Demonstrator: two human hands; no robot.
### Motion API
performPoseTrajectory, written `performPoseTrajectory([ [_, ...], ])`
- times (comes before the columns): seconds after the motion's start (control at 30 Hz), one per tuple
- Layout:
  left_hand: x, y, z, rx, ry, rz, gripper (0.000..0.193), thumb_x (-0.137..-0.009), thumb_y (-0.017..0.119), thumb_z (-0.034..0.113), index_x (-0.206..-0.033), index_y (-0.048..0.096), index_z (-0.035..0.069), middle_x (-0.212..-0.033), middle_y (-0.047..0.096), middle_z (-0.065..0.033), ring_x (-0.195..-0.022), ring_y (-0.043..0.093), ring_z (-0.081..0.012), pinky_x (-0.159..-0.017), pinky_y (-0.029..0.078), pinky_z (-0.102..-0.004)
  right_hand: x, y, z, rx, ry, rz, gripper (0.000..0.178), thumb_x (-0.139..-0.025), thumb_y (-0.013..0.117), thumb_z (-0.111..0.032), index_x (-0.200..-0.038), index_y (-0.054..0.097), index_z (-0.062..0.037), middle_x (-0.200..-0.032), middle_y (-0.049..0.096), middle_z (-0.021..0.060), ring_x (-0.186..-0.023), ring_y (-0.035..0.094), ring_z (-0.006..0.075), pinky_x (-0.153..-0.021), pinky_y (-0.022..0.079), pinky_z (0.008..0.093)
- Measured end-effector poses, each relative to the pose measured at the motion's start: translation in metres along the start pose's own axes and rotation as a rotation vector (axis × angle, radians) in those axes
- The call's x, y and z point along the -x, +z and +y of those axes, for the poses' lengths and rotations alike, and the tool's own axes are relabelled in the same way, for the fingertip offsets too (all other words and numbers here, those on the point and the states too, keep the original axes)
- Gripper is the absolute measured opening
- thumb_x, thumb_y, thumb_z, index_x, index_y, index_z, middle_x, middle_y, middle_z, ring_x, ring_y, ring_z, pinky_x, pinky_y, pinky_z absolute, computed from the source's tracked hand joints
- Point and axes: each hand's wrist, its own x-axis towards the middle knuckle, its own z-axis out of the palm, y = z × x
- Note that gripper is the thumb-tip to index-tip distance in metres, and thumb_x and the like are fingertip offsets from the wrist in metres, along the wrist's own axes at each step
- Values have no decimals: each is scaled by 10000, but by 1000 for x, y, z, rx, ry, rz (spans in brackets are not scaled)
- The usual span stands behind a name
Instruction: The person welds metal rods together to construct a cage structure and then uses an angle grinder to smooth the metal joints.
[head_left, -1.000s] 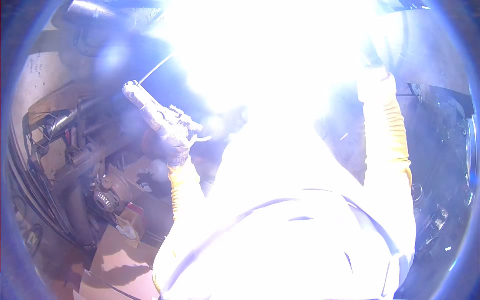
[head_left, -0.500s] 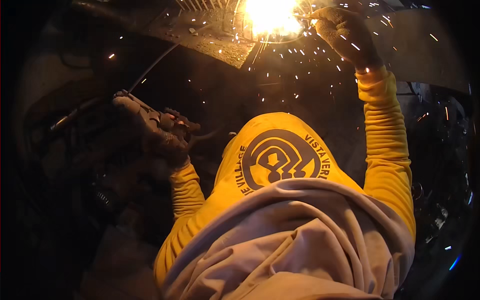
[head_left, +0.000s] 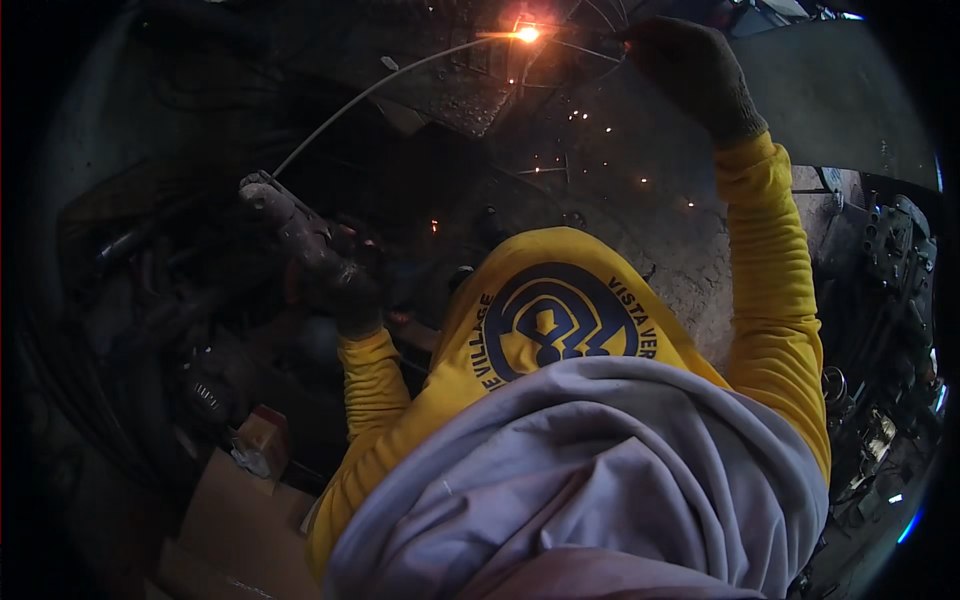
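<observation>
My left hand, dark in a glove, is wrapped round a welding electrode holder at the left. A long, bowed welding electrode runs from its jaw up to a glowing orange spot at the top. That spot lies at a thin round wire frame with crossing rods, over a dark metal plate. At the upper right my gloved right hand is closed at the edge of the wire frame, its fingertips in shadow. A few sparks fall below.
A broad metal sheet stands right of my right hand. Dark metal parts are heaped at the right edge. At the lower left are a cardboard sheet and a small red-topped box. A thin rod piece lies below the frame.
The blinding arc and its spray of sparks have shrunk to a small orange glow. More of the electrode and wire frame now shows. Both hands stay nearly in place.
</observation>
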Motion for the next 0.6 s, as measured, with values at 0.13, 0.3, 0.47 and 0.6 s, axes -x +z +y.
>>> performPoseTrajectory([
  [0.13, 22, -4, 14, -8, -27, 219, 579, -942, 514, 362, -1404, 332, 64, -1388, 390, -113, -1323, 352, -247, -1143, 230, -439, 1, 1, -5, 41, 7, -8, 176, -852, 652, -143, -1004, 689, -63, -883, 687, 93, -795, 668, 196, -731, 515, 294],
  [0.3, 41, -20, 42, -478, -170, 295, 523, -906, 570, 367, -1295, 405, 57, -1257, 459, -98, -1197, 458, -232, -1068, 326, -445, 3, 3, -9, 10, 56, -15, 191, -862, 645, -155, -1023, 688, -62, -895, 696, 87, -803, 669, 188, -747, 521, 291],
  [0.47, 34, -17, 66, -776, -312, 528, 399, -898, 534, 418, -1114, 543, 83, -1037, 585, -61, -1039, 555, -201, -920, 377, -485, 4, 5, -10, 45, 71, -19, 195, -866, 641, -164, -1024, 689, -60, -897, 699, 91, -808, 670, 192, -749, 523, 295],
  [0.6, 41, -18, 61, -817, -269, 520, 402, -896, 539, 410, -1127, 532, 80, -1037, 577, -63, -1019, 553, -211, -914, 399, -474, 3, 5, -14, 67, 60, -15, 196, -871, 631, -171, -1022, 690, -61, -892, 699, 97, -802, 672, 196, -744, 525, 300],
])
